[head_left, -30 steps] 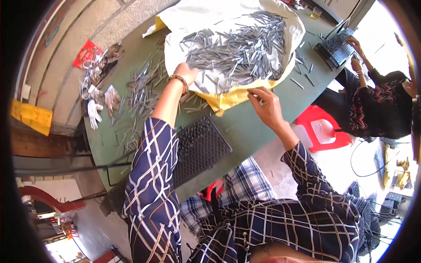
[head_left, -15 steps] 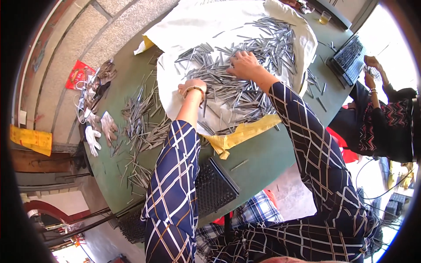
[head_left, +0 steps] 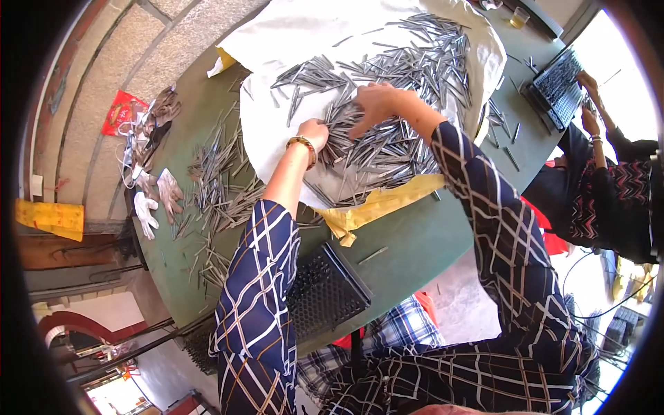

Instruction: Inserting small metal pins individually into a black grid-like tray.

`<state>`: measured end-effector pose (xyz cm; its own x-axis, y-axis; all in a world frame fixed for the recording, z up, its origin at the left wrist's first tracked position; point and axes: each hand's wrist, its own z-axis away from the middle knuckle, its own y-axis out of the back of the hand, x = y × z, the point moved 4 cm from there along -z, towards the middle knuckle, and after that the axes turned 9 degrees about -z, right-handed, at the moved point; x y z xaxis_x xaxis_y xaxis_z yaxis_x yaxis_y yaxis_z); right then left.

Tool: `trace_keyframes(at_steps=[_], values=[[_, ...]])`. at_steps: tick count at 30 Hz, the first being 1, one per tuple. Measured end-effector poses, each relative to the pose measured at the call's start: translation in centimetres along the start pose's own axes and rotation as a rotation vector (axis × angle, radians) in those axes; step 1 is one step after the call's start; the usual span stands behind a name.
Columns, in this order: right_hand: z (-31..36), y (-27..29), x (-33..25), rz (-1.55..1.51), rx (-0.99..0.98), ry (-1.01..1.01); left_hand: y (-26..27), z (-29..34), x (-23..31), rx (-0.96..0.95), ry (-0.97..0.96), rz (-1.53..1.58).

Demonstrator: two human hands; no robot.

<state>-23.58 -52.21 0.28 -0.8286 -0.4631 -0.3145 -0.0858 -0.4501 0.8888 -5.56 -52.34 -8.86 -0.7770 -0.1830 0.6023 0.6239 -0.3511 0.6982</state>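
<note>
Many thin grey rods [head_left: 408, 76], metal-looking, lie in a loose heap on a white sheet [head_left: 259, 131] with a yellow underside. My left hand [head_left: 313, 133], wearing a beaded bracelet, is curled at the heap's left edge. Its fingertips are hidden, so what they grip cannot be made out. Just right of it, my right hand [head_left: 379, 105] arches over the rods, thumb and fingers apart, tips down among them. Between the two hands stands a dense bunch of rods [head_left: 335, 131].
Loose rods [head_left: 214, 176] and gloves [head_left: 146, 213] lie on the green table [head_left: 408, 232] at left. A black perforated tray [head_left: 325, 290] sits at the near edge. At right, another person's hands [head_left: 590, 111] work by a second black tray [head_left: 557, 81]. A glass [head_left: 520, 16] stands far right.
My right hand has swung from flat on the heap to an arched pose, closer to my left. My left hand has shifted slightly right. The rods between them are bunched closer together.
</note>
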Motion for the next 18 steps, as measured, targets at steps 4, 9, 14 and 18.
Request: trace_keyframes(at_steps=[4,9,14,18], values=[[2.4,-0.9,-0.5,0.137,0.017,0.129,0.0,-0.1,1.9,0.025,-0.087,-0.296],[2.0,-0.7,0.9,0.06,-0.051,0.122,-1.7,-0.2,7.2,0.019,-0.329,-0.549],[7.9,1.6,3.4,-0.061,0.383,0.147,-1.9,-0.1,11.6,-0.099,-0.341,-0.584],[13.0,0.7,0.4,-0.425,0.62,0.195,-1.4,4.1,12.1,-0.008,-0.241,-0.77]])
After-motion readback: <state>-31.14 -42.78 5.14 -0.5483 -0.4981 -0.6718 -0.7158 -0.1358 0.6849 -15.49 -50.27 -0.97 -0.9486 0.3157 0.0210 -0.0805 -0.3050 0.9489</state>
